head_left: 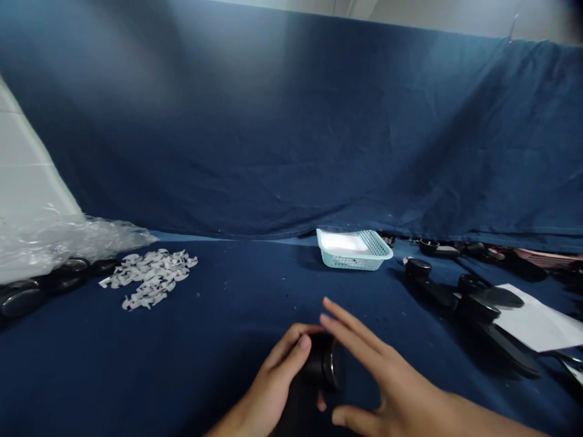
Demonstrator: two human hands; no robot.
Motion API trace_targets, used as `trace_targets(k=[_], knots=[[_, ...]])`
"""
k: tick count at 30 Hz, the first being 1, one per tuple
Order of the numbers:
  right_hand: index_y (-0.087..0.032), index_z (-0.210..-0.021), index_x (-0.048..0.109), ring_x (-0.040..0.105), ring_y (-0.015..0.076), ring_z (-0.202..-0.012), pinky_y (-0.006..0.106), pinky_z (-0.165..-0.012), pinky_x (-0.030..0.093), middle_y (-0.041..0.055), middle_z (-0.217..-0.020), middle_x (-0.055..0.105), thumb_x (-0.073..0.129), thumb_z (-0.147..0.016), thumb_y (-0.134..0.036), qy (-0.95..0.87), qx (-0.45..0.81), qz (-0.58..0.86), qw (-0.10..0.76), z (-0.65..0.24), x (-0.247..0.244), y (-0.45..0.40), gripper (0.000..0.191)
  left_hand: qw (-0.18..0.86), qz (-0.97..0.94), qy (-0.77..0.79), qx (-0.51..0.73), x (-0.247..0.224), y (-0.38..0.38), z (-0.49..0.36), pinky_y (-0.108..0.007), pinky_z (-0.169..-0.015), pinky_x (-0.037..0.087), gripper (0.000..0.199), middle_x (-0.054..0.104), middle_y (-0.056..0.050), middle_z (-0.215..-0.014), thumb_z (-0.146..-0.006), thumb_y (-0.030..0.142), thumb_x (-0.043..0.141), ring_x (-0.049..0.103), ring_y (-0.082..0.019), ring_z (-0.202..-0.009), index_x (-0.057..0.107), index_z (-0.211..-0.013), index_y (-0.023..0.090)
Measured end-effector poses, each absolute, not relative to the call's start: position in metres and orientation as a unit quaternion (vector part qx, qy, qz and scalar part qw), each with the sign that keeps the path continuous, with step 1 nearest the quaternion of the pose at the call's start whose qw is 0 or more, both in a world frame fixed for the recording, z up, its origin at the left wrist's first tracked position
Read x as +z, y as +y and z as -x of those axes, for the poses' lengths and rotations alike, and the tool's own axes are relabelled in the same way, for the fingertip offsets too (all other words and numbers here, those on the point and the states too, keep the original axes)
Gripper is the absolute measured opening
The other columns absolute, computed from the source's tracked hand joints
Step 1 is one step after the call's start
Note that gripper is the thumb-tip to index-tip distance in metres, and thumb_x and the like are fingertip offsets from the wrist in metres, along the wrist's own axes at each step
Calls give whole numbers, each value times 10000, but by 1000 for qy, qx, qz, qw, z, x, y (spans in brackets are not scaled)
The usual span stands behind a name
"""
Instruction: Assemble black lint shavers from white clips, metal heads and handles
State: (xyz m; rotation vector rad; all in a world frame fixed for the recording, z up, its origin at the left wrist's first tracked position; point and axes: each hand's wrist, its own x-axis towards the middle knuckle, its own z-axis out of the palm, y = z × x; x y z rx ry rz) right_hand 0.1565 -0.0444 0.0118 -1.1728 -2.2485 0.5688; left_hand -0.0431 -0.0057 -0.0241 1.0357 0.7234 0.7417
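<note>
Near the bottom middle, my left hand point(277, 376) is wrapped round a black part point(325, 364) with a round, shiny-rimmed end that faces right. The lower portion of this part is dark and hard to make out. My right hand point(382, 370) is just right of it, fingers stretched out and apart, thumb below, holding nothing. Its fingertips are close to the top of the black part; whether they touch it is unclear.
Small grey-white pieces point(152, 276) lie heaped at the left, beside black round parts point(22, 300) and clear plastic point(82, 240). A light blue basket point(353, 261) stands at the back. Black handle-like parts point(496, 343) and white paper point(542, 321) lie at the right.
</note>
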Motion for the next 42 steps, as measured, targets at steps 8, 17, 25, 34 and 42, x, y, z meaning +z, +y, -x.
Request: trace_targets(k=[8,17,25,34,42], knots=[[-241,-1219,614,676,212,-883,310,-729,595,51,-1018,695,643,-849,-394,-658,430,508,353,-145,4,-45,401,608,-589,382,371,-26,-14,40,-294,-807,491,376,579,-55,-1161,-919,524,462,572,-203,-988,501,-1181,257],[-199,-1421,379,529,238,-1228,370,-1027,477,130,-1363,532,580,-881,-153,-901,70,352,244,-176,-10,-35,578,745,-444,377,325,-25,-10,37,-257,-516,454,388,640,-19,-801,-886,531,486,604,-147,-531,545,-1110,220],[-291,-1412,387,504,209,-1255,382,-1045,466,61,-1421,473,451,-830,-21,-855,173,434,224,-182,-3,-40,644,766,-396,409,298,-31,-17,29,-209,-424,383,403,639,-23,-779,-850,554,527,587,-133,-478,585,-1049,209],[-189,-1136,629,672,212,-848,347,-753,572,68,-1029,696,672,-827,-399,-617,487,492,374,-145,-1,-44,376,642,-532,434,341,-35,-16,31,-274,-641,487,402,627,-41,-970,-904,532,457,605,-151,-675,497,-1158,223],[-241,-1262,575,623,236,-1078,381,-914,553,85,-1231,620,701,-786,-192,-689,394,482,372,-146,0,-47,494,709,-452,426,335,-20,-12,33,-234,-519,459,362,661,-34,-935,-885,495,508,605,-120,-546,557,-1117,222]])
